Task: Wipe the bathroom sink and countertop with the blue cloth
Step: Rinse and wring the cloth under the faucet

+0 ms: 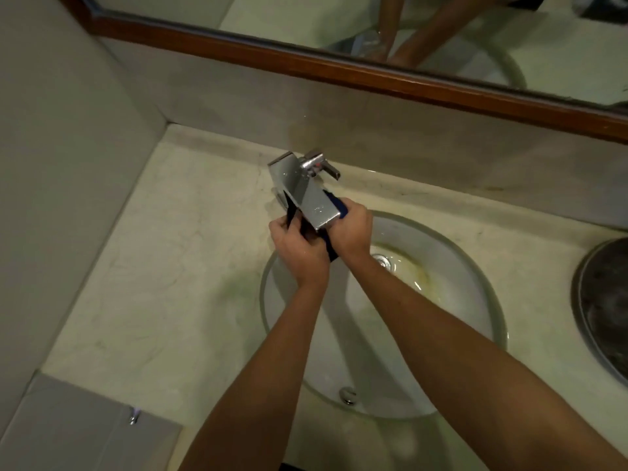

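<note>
A dark blue cloth (331, 248) is bunched between both hands, just under the flat chrome spout of the tap (306, 195). My left hand (299, 249) grips its left part and my right hand (351, 231) grips its right part. Most of the cloth is hidden by my fingers and the spout. Both hands hover over the far left rim of the round white basin (452, 317), which has yellowish stains near its drain (384, 261). The pale marble countertop (176, 266) surrounds the basin.
A round dark metal dish (605, 307) sits on the counter at the right edge. A wood-framed mirror (339, 68) runs along the back wall above the tap. Walls close in the counter at left and back. A grey cabinet door (85, 433) is at lower left.
</note>
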### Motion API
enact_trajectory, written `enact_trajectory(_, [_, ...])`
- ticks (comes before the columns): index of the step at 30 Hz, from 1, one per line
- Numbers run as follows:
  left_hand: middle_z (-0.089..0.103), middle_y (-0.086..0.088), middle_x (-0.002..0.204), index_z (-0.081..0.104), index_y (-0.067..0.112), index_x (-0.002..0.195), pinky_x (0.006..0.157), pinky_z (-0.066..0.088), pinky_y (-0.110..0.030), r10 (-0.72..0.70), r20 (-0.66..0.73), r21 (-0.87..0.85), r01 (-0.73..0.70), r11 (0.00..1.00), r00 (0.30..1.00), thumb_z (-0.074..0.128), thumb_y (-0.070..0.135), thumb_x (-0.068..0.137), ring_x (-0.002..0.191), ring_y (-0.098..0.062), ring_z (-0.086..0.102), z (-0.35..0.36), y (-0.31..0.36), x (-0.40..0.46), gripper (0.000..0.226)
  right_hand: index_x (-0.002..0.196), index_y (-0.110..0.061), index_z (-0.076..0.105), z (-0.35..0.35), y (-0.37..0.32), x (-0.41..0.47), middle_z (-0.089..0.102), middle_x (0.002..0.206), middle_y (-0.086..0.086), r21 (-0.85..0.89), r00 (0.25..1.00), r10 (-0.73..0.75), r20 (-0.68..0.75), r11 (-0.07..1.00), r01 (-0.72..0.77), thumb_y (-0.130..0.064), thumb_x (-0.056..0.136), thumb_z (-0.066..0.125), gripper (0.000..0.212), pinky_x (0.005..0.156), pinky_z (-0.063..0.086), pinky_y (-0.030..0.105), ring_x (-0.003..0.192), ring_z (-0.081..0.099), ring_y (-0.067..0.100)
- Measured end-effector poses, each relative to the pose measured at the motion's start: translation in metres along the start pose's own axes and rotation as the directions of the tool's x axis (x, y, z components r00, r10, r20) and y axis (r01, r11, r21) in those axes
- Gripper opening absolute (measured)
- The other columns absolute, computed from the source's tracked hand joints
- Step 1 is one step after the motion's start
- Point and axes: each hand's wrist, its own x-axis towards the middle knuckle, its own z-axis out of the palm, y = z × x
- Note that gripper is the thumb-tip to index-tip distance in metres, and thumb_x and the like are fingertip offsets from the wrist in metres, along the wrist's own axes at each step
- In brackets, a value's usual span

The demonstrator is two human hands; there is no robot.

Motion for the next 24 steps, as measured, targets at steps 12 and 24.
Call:
enact_trajectory(12, [0.053,-0.011,0.114,0.066,0.004,0.131,0.082,0.043,-0.016,-0.047,0.068,0.158,0.035,0.987,0.997,0.065,0.007,0.092,0.094,-0.021,0.059,-0.089,-0.051,0.043,0.038,0.085,-0.012,0.069,0.074,-0.033,-0.039,0.07,0.081,0.004,-0.055,0.975,-0.032,0.222,0.997,0.045,-0.03,0.088,0.069,0.018,0.07,0.05,0.03,0.077,0.066,0.022])
enact_trajectory(24, [0.049,0.002,0.116,0.069,0.013,0.124,0.084,0.05,-0.011,-0.008,0.344,0.049,-0.009,0.999,0.939,0.06,0.003,0.094,0.098,-0.009,0.057,-0.131,-0.051,-0.073,0.033,0.077,-0.022,0.076,-0.025,0.024,-0.131,0.076,0.074,-0.002,-0.147,0.949,0.174,0.261,0.979,-0.139,-0.024,0.08,0.077,0.004,0.064,0.058,0.033,0.07,0.072,0.014])
